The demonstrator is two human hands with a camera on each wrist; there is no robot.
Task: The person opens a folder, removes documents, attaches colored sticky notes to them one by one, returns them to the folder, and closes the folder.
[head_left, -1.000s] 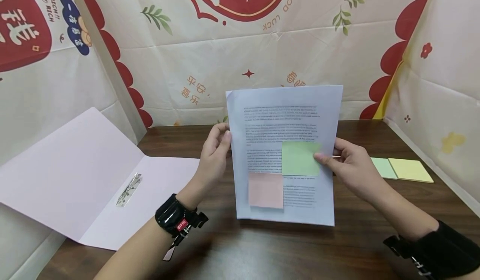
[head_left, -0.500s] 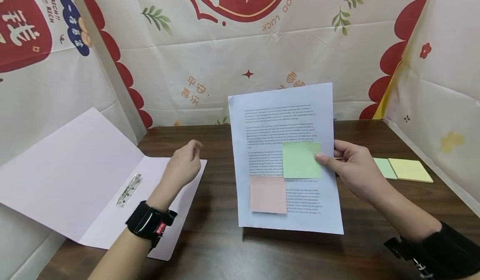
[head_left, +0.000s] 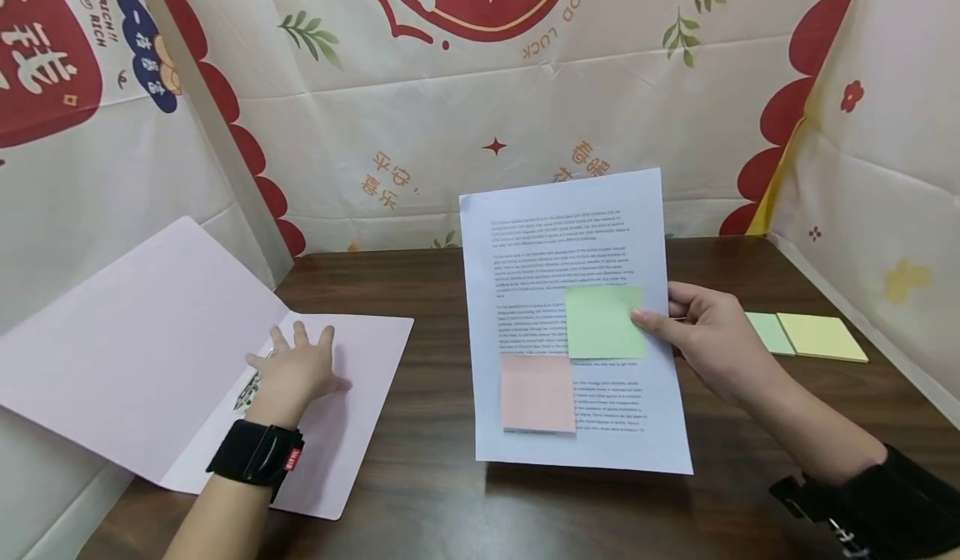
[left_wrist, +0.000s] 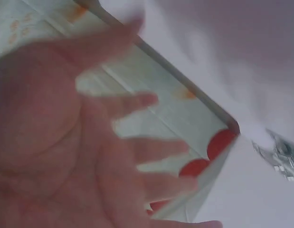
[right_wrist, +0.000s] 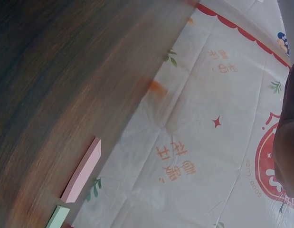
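- The left hand (head_left: 296, 368) has let go of the printed sheet (head_left: 570, 318) it gripped a second ago; it now lies with fingers spread flat on the right leaf of the open pink folder (head_left: 150, 335), just beside the metal clip (head_left: 251, 389) at the fold.
- The right hand (head_left: 712, 343) alone keeps the sheet up, thumb pinching its right edge at the green sticky note (head_left: 603, 320); the sheet tilts a little more to the right than before, its lower edge near the table (head_left: 420, 493).
- A pink sticky note (head_left: 537, 393) sits on the sheet just below and left of the green one, corners almost touching.
- The left wrist view shows the open palm (left_wrist: 66, 156) with blurred straight fingers, the folder leaf and clip at right; the head view shows only the back of that hand.
- The right wrist view shows a pink pad (right_wrist: 82, 171) and a green pad (right_wrist: 59, 217) by the back wall, which the head view does not show.
- Green and yellow pads (head_left: 806, 335) lie near the table's right edge, behind the right hand.
- Bare wood lies open between folder and sheet, and along the near edge.
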